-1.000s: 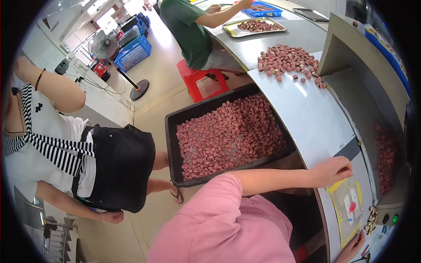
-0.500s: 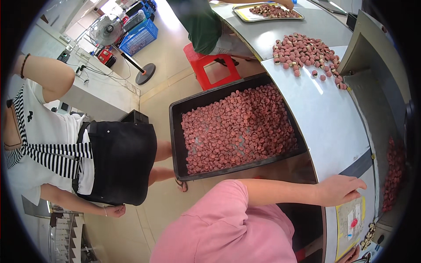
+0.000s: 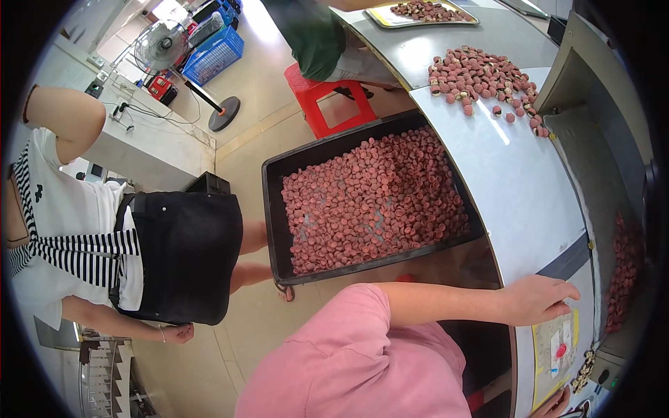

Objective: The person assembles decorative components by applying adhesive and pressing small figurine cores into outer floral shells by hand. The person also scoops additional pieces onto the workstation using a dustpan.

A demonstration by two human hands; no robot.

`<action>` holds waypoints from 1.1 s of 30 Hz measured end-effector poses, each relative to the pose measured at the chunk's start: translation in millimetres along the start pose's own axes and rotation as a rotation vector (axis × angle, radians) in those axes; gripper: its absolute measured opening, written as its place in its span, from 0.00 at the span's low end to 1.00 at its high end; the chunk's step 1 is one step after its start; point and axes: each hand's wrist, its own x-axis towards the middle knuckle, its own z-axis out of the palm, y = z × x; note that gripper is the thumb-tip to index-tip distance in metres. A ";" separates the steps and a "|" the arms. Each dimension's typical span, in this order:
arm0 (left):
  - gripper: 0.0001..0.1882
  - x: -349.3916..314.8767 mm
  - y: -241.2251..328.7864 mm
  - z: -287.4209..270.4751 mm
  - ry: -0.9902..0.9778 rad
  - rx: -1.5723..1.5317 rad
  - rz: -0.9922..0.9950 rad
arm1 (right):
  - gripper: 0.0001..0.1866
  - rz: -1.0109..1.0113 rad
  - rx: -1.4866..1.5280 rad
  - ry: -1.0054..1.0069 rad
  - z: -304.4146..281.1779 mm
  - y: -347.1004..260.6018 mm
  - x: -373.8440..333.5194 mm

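My left hand [image 3: 540, 299] reaches over the curved worktable from a pink sleeve, its fingers slightly bent and apart. No object shows in it. Below its fingers lies a flat yellow-edged tray [image 3: 543, 380] bearing a pale strip with a small bright pink piece [image 3: 561, 350] and a blue mark. My right hand [image 3: 555, 404] shows only in part at the tray's near end, by the lower rim of the view; whether it grips anything is hidden. Small dark-and-cream pieces [image 3: 584, 370] lie beside the tray. Reddish round pieces [image 3: 620, 279] fill a recess beyond it.
A large black bin [image 3: 272, 230] of small round reddish-brown pieces stands left of the worktable [image 3: 519, 174]. More pieces [image 3: 484, 80] are heaped on the table's far part. A co-worker in green [image 3: 310, 35] sits beyond, near a red stool [image 3: 324, 104]. Another person [image 3: 185, 258] stands at left.
The whole view has shifted slightly, so things sit a little further left. My left hand stays over the tray's far end, and a bit more of the right hand shows.
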 end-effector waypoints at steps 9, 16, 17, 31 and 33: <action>0.12 0.5 1.0 1.7 0.002 0.012 0.008 | 0.16 0.001 0.005 0.038 -12.1 -36.3 5.6; 0.12 1.7 0.6 1.3 0.004 0.015 0.014 | 0.15 0.160 -0.015 -0.006 -17.4 -44.7 9.2; 0.12 2.0 1.3 0.7 0.004 0.015 0.016 | 0.17 0.071 -0.188 -0.005 -4.7 -1.6 -0.6; 0.23 -1.7 19.9 -11.6 -0.058 -0.395 -0.197 | 0.23 0.079 -0.127 -0.047 -9.2 -0.6 -11.5; 0.23 1.7 44.6 -29.3 -0.102 -0.895 -0.191 | 0.17 0.197 0.545 0.157 -37.1 -72.6 -8.9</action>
